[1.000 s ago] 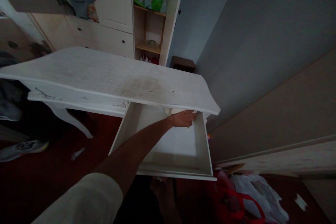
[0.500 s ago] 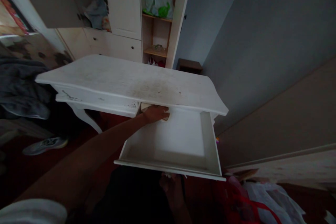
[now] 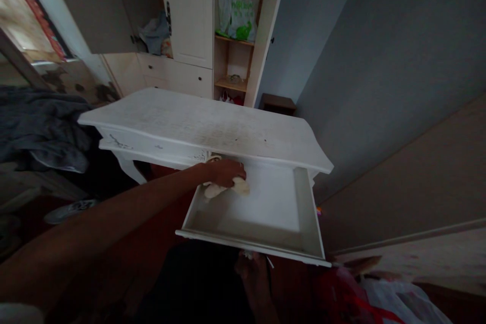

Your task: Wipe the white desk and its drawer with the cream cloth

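The white drawer [image 3: 304, 212] stands pulled out from a white desk [image 3: 170, 111]. Inside it, at the left rear, my left hand [image 3: 227, 172] is closed on a cream-coloured cloth [image 3: 241, 186]. Part of the cloth bulges out below the fingers onto the drawer bottom, and another bit shows behind the wrist. Below the drawer's front edge, my right hand [image 3: 253, 268] is closed around a small pale piece that looks like the drawer knob [image 3: 247, 254]; the dark surroundings partly hide the fingers.
Grey cloth [image 3: 49, 126] is heaped at the left, above a shoe [image 3: 70, 211] on the floor. Red and white bags [image 3: 402, 296] lie at the lower right. Behind the desk stands an open cabinet [image 3: 190, 20] with a plastic bag [image 3: 242, 15]. Dark smudges mark the desktop.
My left hand has drawn the cloth back a little from under the desktop toward the drawer's front, and more cloth shows. My right hand stays at the drawer front. The view has shifted slightly.
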`<state>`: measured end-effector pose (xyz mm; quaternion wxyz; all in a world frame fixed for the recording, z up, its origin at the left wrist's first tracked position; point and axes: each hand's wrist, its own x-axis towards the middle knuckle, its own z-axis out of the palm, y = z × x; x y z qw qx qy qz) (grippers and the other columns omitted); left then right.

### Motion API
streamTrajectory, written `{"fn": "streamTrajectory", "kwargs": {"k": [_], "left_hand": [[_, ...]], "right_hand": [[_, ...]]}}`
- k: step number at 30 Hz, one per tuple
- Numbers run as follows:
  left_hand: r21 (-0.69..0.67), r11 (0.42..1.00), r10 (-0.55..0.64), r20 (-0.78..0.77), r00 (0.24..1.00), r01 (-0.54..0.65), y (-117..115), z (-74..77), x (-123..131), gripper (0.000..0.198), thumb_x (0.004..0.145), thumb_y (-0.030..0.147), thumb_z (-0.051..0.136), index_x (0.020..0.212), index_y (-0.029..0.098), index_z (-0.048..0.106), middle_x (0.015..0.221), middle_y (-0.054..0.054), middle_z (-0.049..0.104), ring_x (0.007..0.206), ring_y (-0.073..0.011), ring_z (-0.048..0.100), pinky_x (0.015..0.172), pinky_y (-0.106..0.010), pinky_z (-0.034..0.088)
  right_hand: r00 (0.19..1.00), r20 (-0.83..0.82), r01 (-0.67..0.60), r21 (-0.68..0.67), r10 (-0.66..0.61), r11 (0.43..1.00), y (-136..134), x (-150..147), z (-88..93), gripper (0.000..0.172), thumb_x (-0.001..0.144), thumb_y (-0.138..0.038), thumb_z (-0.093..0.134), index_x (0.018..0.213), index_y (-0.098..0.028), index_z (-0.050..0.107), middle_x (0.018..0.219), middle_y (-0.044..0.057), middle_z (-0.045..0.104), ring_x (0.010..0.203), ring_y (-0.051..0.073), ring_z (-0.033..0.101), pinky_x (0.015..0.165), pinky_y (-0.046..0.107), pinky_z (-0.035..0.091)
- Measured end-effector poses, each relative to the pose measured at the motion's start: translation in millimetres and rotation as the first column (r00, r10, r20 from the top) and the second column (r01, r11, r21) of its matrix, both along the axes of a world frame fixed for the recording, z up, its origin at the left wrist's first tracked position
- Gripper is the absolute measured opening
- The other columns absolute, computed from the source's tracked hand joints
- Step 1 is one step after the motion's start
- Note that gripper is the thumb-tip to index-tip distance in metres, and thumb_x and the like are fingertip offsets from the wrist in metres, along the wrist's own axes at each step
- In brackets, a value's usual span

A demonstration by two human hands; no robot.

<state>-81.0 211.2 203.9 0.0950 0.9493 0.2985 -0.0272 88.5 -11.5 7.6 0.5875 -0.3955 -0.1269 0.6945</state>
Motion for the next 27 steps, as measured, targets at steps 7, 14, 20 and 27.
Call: {"fn": "streamTrajectory", "kwargs": {"k": [7, 14, 20, 27], "left_hand": [[0.426, 0.891, 0.0, 0.35, 0.937, -0.159, 0.9, 77.3, -20.8, 0.039, 0.078, 0.011, 0.056, 0.114, 0.023, 0.065, 0.129, -0.007, 0.059, 0.121, -0.0239, 0.054, 0.101, -0.037, 0.044], [0.577, 0.62, 0.064, 0.639, 0.767, -0.532, 61.4, 108.6, -42.9, 0.038, 0.092, 0.031, 0.048, 0.129, 0.025, 0.053, 0.142, -0.005, 0.05, 0.136, -0.0244, 0.034, 0.112, -0.049, 0.031], [0.436, 0.68, 0.379, 0.479, 0.792, -0.589, 89.9, 47.0, -47.3, 0.052, 0.096, 0.04, 0.037, 0.145, 0.022, 0.038, 0.152, -0.004, 0.039, 0.143, -0.0262, 0.023, 0.114, -0.055, 0.023], [0.284, 0.531, 0.687, 0.407, 0.602, -0.798, 95.5, 5.5, -67.6, 0.077, 0.09, 0.058, 0.036, 0.154, 0.018, 0.018, 0.156, -0.02, 0.028, 0.141, -0.0394, 0.027, 0.108, -0.058, 0.027]], "right_hand": [[1.0, -0.021, -0.018, -0.005, 0.018, 1.0, -0.4, 4.7, -2.7, 0.034, 0.065, -0.051, 0.082, 0.075, -0.02, 0.073, 0.064, 0.001, 0.069, 0.044, 0.008, 0.046, 0.048, 0.025, 0.038], [0.999, 0.022, -0.029, -0.039, 0.03, 0.999, 0.5, 3.7, 8.8, 0.04, 0.058, -0.056, 0.084, 0.07, -0.02, 0.073, 0.066, 0.001, 0.07, 0.045, 0.009, 0.049, 0.047, 0.025, 0.04], [0.985, 0.157, -0.081, 0.027, 0.075, 0.996, -7.8, 8.2, 15.2, 0.044, 0.074, -0.061, 0.072, 0.081, -0.017, 0.073, 0.068, 0.002, 0.068, 0.044, 0.008, 0.045, 0.046, 0.024, 0.036], [0.945, 0.274, -0.193, 0.018, 0.18, 0.981, -17.7, 8.9, 21.0, 0.059, 0.081, -0.072, 0.055, 0.071, -0.015, 0.069, 0.052, 0.001, 0.057, 0.051, 0.012, 0.049, 0.056, 0.027, 0.037]]}}
